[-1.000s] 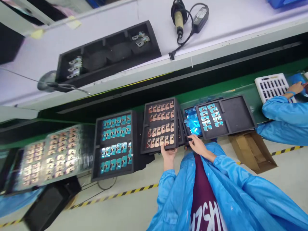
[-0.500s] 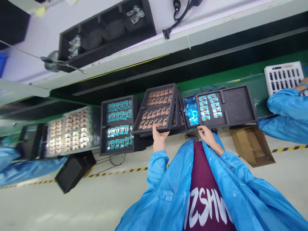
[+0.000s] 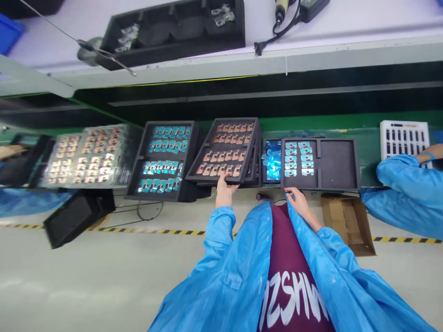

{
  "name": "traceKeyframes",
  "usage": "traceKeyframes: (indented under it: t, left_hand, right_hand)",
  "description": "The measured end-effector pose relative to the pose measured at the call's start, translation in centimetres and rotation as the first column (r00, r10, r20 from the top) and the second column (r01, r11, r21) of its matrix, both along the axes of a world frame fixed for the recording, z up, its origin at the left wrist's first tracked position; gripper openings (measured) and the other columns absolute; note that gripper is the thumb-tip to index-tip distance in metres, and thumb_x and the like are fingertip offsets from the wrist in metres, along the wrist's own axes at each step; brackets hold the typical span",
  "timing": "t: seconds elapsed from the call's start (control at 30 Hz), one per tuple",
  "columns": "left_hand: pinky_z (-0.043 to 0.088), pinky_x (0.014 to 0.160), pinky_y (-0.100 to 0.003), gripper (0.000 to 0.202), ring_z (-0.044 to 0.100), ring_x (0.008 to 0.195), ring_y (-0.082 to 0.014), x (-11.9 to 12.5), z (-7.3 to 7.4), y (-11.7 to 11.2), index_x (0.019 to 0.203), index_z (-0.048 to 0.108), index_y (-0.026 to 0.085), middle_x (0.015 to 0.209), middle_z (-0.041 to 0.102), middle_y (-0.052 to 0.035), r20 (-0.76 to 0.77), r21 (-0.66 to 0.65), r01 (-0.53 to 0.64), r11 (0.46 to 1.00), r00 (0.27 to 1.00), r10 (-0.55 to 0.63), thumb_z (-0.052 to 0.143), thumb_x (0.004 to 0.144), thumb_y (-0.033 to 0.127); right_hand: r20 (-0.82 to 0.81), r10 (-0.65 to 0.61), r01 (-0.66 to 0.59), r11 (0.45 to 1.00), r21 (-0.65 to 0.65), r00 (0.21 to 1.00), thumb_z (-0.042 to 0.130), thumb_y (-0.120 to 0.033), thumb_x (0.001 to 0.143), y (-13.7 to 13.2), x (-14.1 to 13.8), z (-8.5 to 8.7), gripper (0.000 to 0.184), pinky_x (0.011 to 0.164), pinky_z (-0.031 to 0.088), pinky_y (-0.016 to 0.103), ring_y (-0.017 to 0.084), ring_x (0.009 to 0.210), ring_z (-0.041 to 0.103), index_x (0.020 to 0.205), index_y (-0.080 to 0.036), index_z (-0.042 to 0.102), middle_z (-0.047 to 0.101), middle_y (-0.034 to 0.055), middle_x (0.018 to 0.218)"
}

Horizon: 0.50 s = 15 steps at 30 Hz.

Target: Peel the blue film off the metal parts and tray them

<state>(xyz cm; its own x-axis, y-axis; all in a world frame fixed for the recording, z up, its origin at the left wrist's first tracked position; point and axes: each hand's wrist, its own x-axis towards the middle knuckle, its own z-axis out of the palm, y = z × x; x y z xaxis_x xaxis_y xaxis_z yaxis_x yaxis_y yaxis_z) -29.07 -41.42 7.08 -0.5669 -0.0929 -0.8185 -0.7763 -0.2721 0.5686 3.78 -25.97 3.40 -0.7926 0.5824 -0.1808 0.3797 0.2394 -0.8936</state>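
My left hand [image 3: 224,192] grips the front edge of a black foam tray [image 3: 223,150] holding rows of copper-coloured parts, and this tray sits on a stack of similar trays. My right hand [image 3: 300,204] has its fingertips at the front edge of another foam tray [image 3: 337,163], whose left compartment holds teal parts and whose right compartment shows bare foam. I cannot tell whether those fingers grip it. Crumpled blue foil [image 3: 272,159] lies in a tray just left of it. A further foam tray [image 3: 162,159] with teal parts stands left of my left hand.
A co-worker's blue sleeve [image 3: 403,189] and hand [image 3: 432,152] are at the right by a white slotted rack [image 3: 403,140]. A cardboard box [image 3: 346,221] stands below the bench edge. Left, a clear tray of copper parts [image 3: 85,157] lies blurred. Another foam tray [image 3: 173,32] and a heat gun [image 3: 278,11] sit on the upper shelf.
My view has turned until the bench looks level. The copper-parts tray stays in my left hand, and my right hand has moved right, to the teal tray's front edge.
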Motion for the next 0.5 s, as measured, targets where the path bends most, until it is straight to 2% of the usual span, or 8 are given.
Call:
traceKeyframes:
  t: [0.1, 0.17, 0.2, 0.27, 0.33, 0.37, 0.43, 0.5]
  left_hand:
    - [0.061, 0.104, -0.047, 0.012, 0.069, 0.099, -0.0207, 0.8, -0.8, 0.3, 0.095, 0.059, 0.02, 0.092, 0.068, -0.0039, -0.014, -0.046, -0.026, 0.999, 1.0, 0.025, 0.065, 0.089, 0.011]
    - [0.061, 0.103, -0.042, 0.009, 0.068, 0.098, -0.0188, 1.6, -1.3, 0.5, 0.096, 0.058, 0.02, 0.091, 0.066, -0.003, -0.02, -0.081, -0.032, 0.996, 0.999, 0.031, 0.064, 0.092, 0.013]
    - [0.06, 0.103, -0.04, 0.007, 0.068, 0.098, -0.0179, 2.2, -1.7, 0.5, 0.096, 0.058, 0.02, 0.092, 0.065, -0.003, -0.018, -0.1, -0.032, 0.994, 0.999, 0.031, 0.062, 0.095, 0.015]
    - [0.059, 0.102, -0.036, 0.003, 0.068, 0.099, -0.0169, 3.9, -2.4, 0.5, 0.098, 0.056, 0.021, 0.096, 0.064, -0.0038, -0.004, -0.145, -0.028, 0.989, 1.0, 0.028, 0.058, 0.1, 0.018]
    - [0.058, 0.1, -0.034, 0.002, 0.068, 0.102, -0.0171, 6.7, -3.3, 0.7, 0.101, 0.054, 0.022, 0.101, 0.062, -0.0048, 0.013, -0.193, -0.017, 0.981, 1.0, 0.02, 0.054, 0.103, 0.021]
    - [0.058, 0.099, -0.033, 0.002, 0.067, 0.104, -0.0172, 8.4, -3.7, 0.9, 0.103, 0.053, 0.023, 0.104, 0.062, -0.005, 0.015, -0.213, -0.007, 0.977, 1.0, 0.011, 0.054, 0.103, 0.022]
    - [0.057, 0.096, -0.031, 0.009, 0.067, 0.105, -0.0169, 12.2, -4.7, 1.8, 0.106, 0.052, 0.024, 0.107, 0.062, -0.0042, 0.001, -0.225, 0.031, 0.974, 0.999, -0.032, 0.059, 0.101, 0.022]
    - [0.056, 0.092, -0.028, 0.018, 0.067, 0.104, -0.0171, 15.8, -5.6, 3.3, 0.108, 0.054, 0.024, 0.107, 0.063, -0.0037, -0.045, -0.167, 0.109, 0.98, 0.992, -0.118, 0.068, 0.096, 0.022]
  right_hand:
    - [0.002, -0.043, 0.043, 0.997, 0.06, 0.999, 0.049, -0.037, 0.106, 2.9, 2.9, 0.4, 0.034, 0.095, 0.06, 0.037, 0.023, 0.106, 0.074, 0.126, -0.023, 0.072, 0.075, 0.0116, 0.128]
    - [-0.006, -0.213, 0.211, 0.963, 0.166, 0.977, 0.046, -0.041, 0.107, 5.8, 5.8, 0.6, 0.038, 0.096, 0.06, 0.04, 0.027, 0.115, 0.071, 0.125, -0.02, 0.072, 0.073, 0.0155, 0.129]
    - [-0.015, -0.324, 0.318, 0.917, 0.241, 0.946, 0.045, -0.044, 0.108, 7.6, 7.5, 0.6, 0.04, 0.098, 0.06, 0.042, 0.028, 0.12, 0.069, 0.126, -0.02, 0.072, 0.072, 0.017, 0.13]
    - [-0.032, -0.51, 0.479, 0.782, 0.398, 0.86, 0.045, -0.05, 0.108, 11.5, 11.1, 0.2, 0.046, 0.109, 0.056, 0.049, 0.032, 0.129, 0.064, 0.13, -0.018, 0.069, 0.07, 0.0194, 0.135]
    - [-0.003, -0.608, 0.527, 0.687, 0.501, 0.794, 0.047, -0.056, 0.105, 15.6, 14.4, -0.4, 0.056, 0.122, 0.045, 0.057, 0.037, 0.141, 0.057, 0.137, -0.014, 0.065, 0.065, 0.0241, 0.144]
    - [0.039, -0.638, 0.534, 0.676, 0.508, 0.769, 0.051, -0.06, 0.103, 17.6, 15.7, -0.9, 0.064, 0.126, 0.04, 0.059, 0.039, 0.147, 0.052, 0.142, -0.011, 0.062, 0.061, 0.0273, 0.15]
    - [0.162, -0.669, 0.553, 0.707, 0.441, 0.726, 0.059, -0.066, 0.096, 21.3, 17.5, -1.9, 0.081, 0.129, 0.035, 0.06, 0.043, 0.153, 0.047, 0.149, -0.005, 0.056, 0.054, 0.0326, 0.158]
    - [0.277, -0.644, 0.563, 0.761, 0.321, 0.713, 0.066, -0.068, 0.091, 24.3, 18.2, -3.1, 0.088, 0.126, 0.041, 0.057, 0.043, 0.149, 0.052, 0.151, -0.004, 0.054, 0.056, 0.0336, 0.157]
